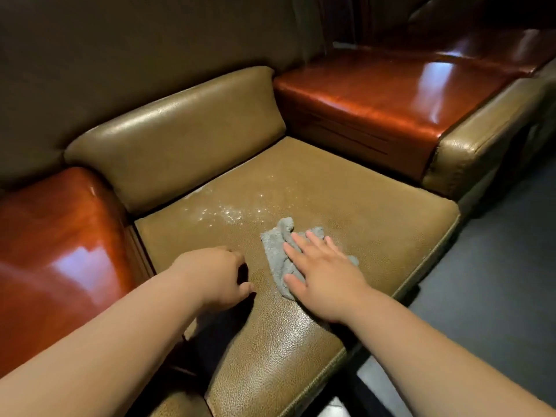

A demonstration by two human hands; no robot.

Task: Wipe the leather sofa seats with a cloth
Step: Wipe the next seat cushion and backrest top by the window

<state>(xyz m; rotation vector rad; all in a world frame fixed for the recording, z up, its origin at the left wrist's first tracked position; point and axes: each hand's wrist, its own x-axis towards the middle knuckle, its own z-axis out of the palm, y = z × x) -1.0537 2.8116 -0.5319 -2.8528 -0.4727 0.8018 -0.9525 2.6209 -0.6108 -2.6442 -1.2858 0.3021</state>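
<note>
Now, by size:
Sofa (180, 136): olive leather, with a backrest beyond both hands.
Seat (346, 200): olive pebbled cushion under both hands; its front edge runs to the right of the right hand.
Armrests: glossy red-brown, one (54, 251) just left of the left hand, one (376, 94) well beyond the right hand.
Floor (496, 266): dark grey, to the right of the right hand.
Wet patch (231, 212): glinting droplets on the seat, just beyond the cloth and ahead of the left hand.
Right hand (325, 275): flat, fingers straight and spread, pressing down on the cloth.
Left hand (216, 275): fingers curled under, holding nothing that shows, resting on the seat just left of the cloth.
Cloth (276, 248): grey, crumpled, lying on the seat beneath the right hand's fingers, its far edge sticking out past the fingertips.
</note>
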